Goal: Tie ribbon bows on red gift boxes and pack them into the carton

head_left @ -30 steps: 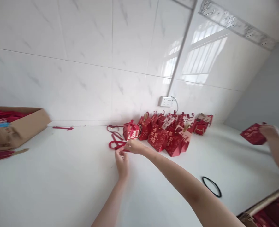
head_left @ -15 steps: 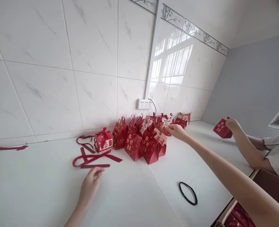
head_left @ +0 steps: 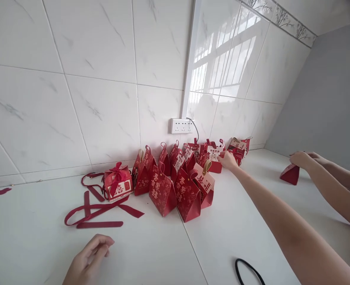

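My right hand [head_left: 229,160] reaches across the counter, its fingers closed at the right edge of a red gift box [head_left: 215,168] with a white printed front. Part of that box is hidden behind the fingers. Just in front stands a pink-faced gift box [head_left: 205,183] with a gold loop, beside two dark red tent-shaped gift boxes [head_left: 189,196]. Low on the left, my left hand [head_left: 88,257] hovers or rests near the counter with loosely bent fingers and nothing visible in them. Red ribbon strips [head_left: 99,224] lie beyond it, by a bow-tied red box [head_left: 118,184].
More red boxes [head_left: 163,158] crowd along the tiled wall under a power socket strip [head_left: 181,126]. A black loop [head_left: 250,271] lies at the front edge of view. On the right, another person's hands [head_left: 301,158] hold a red box [head_left: 290,174] at the counter.
My right hand has moved away from the pink-faced box to the white-fronted one. My left hand has shifted lower left in view. The other person's box is lower, both hands on it.
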Demonstrator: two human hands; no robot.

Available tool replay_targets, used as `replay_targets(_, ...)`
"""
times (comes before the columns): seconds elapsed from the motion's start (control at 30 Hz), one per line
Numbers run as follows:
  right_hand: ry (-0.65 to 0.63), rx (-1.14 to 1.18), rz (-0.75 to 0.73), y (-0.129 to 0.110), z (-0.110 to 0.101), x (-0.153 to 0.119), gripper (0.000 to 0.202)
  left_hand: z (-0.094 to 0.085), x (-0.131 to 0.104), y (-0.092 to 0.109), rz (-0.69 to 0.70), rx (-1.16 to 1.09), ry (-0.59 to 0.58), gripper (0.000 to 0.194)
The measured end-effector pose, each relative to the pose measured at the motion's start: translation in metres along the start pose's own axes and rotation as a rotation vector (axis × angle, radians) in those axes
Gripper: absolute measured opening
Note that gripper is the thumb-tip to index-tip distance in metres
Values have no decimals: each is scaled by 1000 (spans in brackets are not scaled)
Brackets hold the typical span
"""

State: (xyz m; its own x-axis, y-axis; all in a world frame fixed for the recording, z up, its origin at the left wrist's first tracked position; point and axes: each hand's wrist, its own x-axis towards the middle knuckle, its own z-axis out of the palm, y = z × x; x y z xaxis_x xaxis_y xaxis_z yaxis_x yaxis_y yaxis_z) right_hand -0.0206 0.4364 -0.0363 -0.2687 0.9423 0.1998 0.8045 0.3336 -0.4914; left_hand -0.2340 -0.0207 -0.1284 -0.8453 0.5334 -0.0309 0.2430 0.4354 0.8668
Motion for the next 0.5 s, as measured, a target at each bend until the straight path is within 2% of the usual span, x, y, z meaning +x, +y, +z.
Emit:
replay_targets(0.1, 99, -122, -91, -9, 2, 14, 42, 0, 2, -7, -28, 1, -23, 32)
replay_targets(0.23, 81, -244, -198, -12, 4, 23, 47, 1, -1, -9, -12, -33, -56, 27)
replay_targets(0.33, 97, -313, -182, -9, 6, 25, 44, 3, -5, -5, 8, -48, -69, 26)
replay_targets(0.5, 92, -380, -135, -4, 3, 16, 27, 5, -7, 1, 10, -46, -67, 25)
